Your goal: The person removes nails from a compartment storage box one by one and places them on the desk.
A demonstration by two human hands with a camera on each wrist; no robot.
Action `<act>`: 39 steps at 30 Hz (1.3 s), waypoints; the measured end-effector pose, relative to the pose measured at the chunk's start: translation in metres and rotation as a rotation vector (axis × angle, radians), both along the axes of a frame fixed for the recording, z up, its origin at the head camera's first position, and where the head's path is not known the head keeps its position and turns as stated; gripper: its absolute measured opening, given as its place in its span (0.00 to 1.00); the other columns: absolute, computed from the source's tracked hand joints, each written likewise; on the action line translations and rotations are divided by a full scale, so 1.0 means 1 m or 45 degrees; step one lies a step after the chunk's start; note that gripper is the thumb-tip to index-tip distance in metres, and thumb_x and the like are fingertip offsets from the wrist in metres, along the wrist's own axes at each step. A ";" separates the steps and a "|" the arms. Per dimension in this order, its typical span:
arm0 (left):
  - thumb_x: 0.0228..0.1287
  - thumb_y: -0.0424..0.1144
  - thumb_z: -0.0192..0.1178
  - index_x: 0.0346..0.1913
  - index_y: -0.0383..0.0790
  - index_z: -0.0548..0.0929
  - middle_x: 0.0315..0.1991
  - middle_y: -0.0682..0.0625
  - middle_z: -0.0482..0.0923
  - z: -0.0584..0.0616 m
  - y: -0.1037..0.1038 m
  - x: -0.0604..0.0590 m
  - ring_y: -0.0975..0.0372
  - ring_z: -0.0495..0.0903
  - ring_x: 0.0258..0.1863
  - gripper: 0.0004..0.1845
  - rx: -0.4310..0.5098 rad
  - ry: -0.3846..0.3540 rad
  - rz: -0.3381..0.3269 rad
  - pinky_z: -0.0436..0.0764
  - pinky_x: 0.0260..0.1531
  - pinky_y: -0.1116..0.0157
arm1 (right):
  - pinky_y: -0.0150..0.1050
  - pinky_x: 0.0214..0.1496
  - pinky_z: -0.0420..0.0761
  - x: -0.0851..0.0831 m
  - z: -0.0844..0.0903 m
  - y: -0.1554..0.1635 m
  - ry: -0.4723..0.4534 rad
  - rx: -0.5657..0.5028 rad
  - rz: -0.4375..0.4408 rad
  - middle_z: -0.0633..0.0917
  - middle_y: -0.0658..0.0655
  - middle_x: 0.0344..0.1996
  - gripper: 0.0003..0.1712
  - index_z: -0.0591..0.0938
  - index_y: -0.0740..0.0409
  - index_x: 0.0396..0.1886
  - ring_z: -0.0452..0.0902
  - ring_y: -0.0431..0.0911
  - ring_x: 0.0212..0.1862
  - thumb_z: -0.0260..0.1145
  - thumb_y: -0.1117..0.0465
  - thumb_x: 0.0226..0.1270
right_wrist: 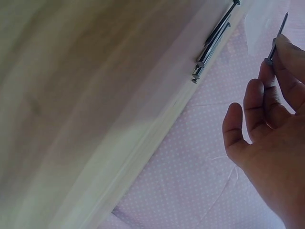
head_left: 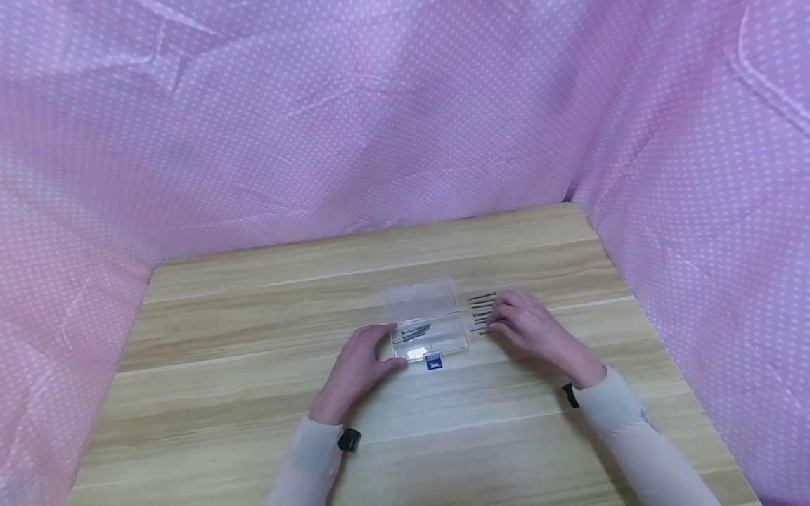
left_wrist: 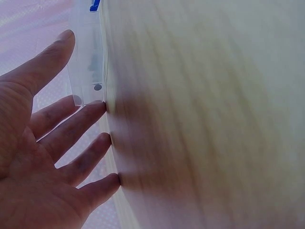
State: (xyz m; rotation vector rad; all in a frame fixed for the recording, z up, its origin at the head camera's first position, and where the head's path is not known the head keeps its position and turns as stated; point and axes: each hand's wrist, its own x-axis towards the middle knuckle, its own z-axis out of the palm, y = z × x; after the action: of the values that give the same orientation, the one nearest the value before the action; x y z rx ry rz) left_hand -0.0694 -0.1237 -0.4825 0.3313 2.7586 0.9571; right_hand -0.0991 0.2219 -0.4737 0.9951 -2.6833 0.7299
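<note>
A clear plastic box (head_left: 436, 342) lies with its lid (head_left: 420, 301) folded back, and several metal nails (head_left: 414, 332) rest inside toward the left. My left hand (head_left: 362, 357) holds the box's left end between thumb and index finger; its other fingertips touch the table in the left wrist view. To the right of the box, my right hand (head_left: 534, 327) pinches a single nail (right_wrist: 283, 25) between thumb and fingertips. Under and beside that hand is a row of loose nails (head_left: 482, 305), partly covered by the fingers. The same row (right_wrist: 214, 43) shows in the right wrist view.
A blue latch (head_left: 433, 361) sticks out at the box's front edge. The wooden table (head_left: 253, 365) has pink dotted cloth (head_left: 354, 126) hanging behind it and along its sides. Black bands show at both wrists.
</note>
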 end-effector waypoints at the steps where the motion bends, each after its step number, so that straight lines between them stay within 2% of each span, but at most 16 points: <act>1: 0.57 0.50 0.78 0.69 0.40 0.78 0.65 0.42 0.79 0.000 0.000 0.000 0.46 0.72 0.69 0.39 0.001 0.000 0.000 0.69 0.71 0.47 | 0.51 0.48 0.80 0.000 -0.001 0.001 0.003 0.002 0.003 0.83 0.53 0.39 0.07 0.86 0.56 0.33 0.77 0.51 0.45 0.78 0.67 0.57; 13: 0.56 0.50 0.78 0.69 0.41 0.79 0.65 0.43 0.79 0.001 0.000 0.002 0.47 0.72 0.69 0.39 0.006 -0.003 0.013 0.69 0.72 0.48 | 0.52 0.48 0.81 0.005 -0.004 0.008 -0.025 0.071 -0.021 0.83 0.55 0.40 0.09 0.86 0.57 0.34 0.78 0.53 0.45 0.79 0.67 0.57; 27: 0.56 0.50 0.78 0.69 0.40 0.79 0.64 0.43 0.79 0.000 0.001 0.002 0.47 0.72 0.69 0.39 0.017 0.009 0.011 0.69 0.72 0.48 | 0.52 0.50 0.82 0.001 -0.007 0.013 -0.099 0.117 -0.019 0.84 0.54 0.40 0.08 0.87 0.57 0.35 0.79 0.53 0.45 0.79 0.65 0.59; 39: 0.56 0.50 0.78 0.69 0.41 0.79 0.65 0.43 0.79 0.000 0.000 0.003 0.46 0.72 0.69 0.39 0.012 0.006 0.007 0.69 0.72 0.48 | 0.51 0.49 0.80 -0.002 -0.010 0.015 -0.156 0.144 -0.017 0.82 0.49 0.37 0.06 0.87 0.52 0.32 0.78 0.50 0.44 0.78 0.64 0.61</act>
State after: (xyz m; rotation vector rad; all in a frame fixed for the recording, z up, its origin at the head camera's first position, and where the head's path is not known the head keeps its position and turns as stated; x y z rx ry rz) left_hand -0.0669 -0.1236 -0.4824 0.3282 2.7617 0.9728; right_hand -0.1011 0.2365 -0.4839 0.9873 -2.8628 0.6632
